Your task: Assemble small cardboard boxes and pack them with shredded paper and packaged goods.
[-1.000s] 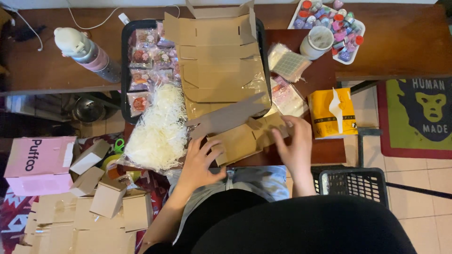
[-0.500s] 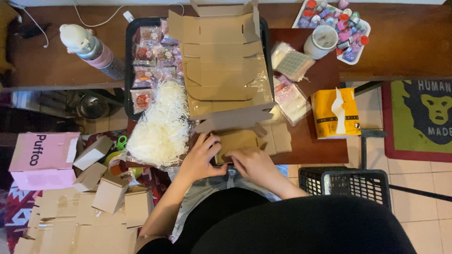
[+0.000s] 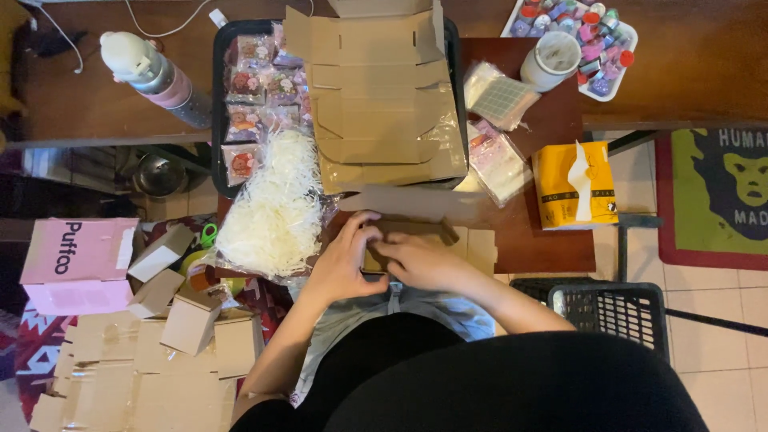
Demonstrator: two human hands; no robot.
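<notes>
Cardboard box (image 3: 408,234) between hands (image 3: 384,260)

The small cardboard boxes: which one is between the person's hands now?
The half-folded box at the table's near edge: left hand and right hand press on it. The other folded boxes lie untouched on the floor, left.

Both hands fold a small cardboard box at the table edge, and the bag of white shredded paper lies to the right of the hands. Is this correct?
Not quite. In the head view the bag of shredded paper lies to the left of the hands, beside the left hand. The rest holds: left and right hand fold the small cardboard box at the table edge.
</notes>
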